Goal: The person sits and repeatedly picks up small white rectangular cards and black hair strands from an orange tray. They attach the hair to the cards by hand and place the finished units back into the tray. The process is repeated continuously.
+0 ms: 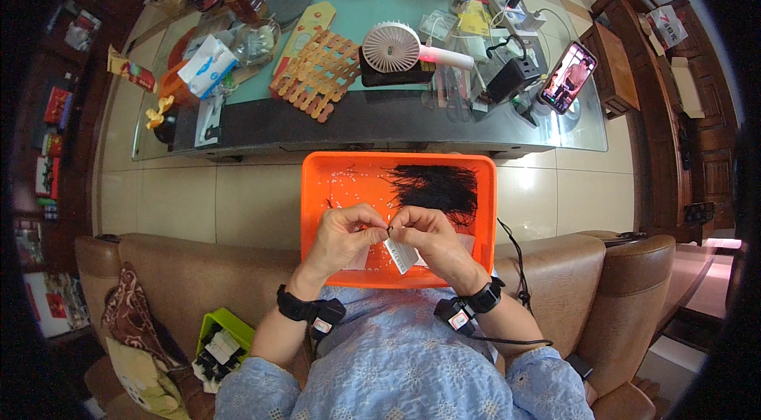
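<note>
The left hand [339,239] and right hand [430,239] are pinched closed, nearly tip to tip, seemingly on a dark strand [390,229], too small to be sure. The white tag [402,256] hangs just below the fingertips; it looks light, thin, easily creased, so best held by its top edge. The black bundle [436,188] beyond the right fingers looks soft, tangle-prone.

The tray [492,206] is smooth, glossy plastic; the tag [402,256] looks like thin paper, the strings [436,190] like matt, fibrous cord. The counter [261,109] has a shiny glass top. The slatted trivet [319,75] is wood, the handheld fan [391,47] smooth plastic, the sofa [202,265] faintly glossy leather or leatherette, the blouse [404,356] embroidered eyelet cloth, the floor tiles [254,194] polished.
</note>
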`<state>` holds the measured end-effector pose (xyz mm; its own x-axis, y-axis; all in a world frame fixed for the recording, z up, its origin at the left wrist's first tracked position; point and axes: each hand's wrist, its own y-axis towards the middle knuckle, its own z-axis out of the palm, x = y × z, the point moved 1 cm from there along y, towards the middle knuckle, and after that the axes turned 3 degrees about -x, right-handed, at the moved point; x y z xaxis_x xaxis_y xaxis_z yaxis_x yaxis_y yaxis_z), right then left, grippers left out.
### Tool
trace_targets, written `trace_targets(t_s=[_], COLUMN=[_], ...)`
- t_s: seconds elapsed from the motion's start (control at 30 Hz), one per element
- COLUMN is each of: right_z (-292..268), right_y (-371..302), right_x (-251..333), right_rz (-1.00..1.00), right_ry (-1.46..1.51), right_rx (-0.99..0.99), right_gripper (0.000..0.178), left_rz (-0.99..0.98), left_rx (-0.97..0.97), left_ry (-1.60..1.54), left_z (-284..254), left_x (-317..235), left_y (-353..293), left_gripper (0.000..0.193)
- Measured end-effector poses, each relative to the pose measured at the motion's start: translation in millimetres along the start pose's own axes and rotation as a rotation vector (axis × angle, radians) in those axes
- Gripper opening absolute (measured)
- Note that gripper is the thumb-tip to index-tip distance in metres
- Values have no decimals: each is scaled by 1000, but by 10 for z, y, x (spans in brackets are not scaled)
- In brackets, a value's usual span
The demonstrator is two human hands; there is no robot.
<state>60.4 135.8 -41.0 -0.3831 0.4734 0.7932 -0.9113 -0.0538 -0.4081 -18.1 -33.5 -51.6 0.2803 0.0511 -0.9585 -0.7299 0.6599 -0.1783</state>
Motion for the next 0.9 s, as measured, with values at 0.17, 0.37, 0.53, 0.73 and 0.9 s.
trace_targets(t_s=[0.17,0.37,0.53,0.73,0.9], right_z=[-3,1,73,93,-19], right_y=[2,-1,-30,-86,-79], right_x=[29,27,68,174,246], right_rz=[-13,-110,-616,-881,-502], right_ry=[-71,-164,-603,-961,-504], right_rx=[-5,-36,-175,-198,-67], right_gripper=[6,7,7,7,6], left_rz=[69,81,-132,-78,-7], left_rx=[24,71,11,-197,-109], left_ry=[152,169,-131,-207,-176], left_z=[-4,-16,79,205,164], left_x=[-122,-165,-63,-45,-80], left_y=[17,46,-2,-44,-52], left_gripper=[9,5,9,11,11])
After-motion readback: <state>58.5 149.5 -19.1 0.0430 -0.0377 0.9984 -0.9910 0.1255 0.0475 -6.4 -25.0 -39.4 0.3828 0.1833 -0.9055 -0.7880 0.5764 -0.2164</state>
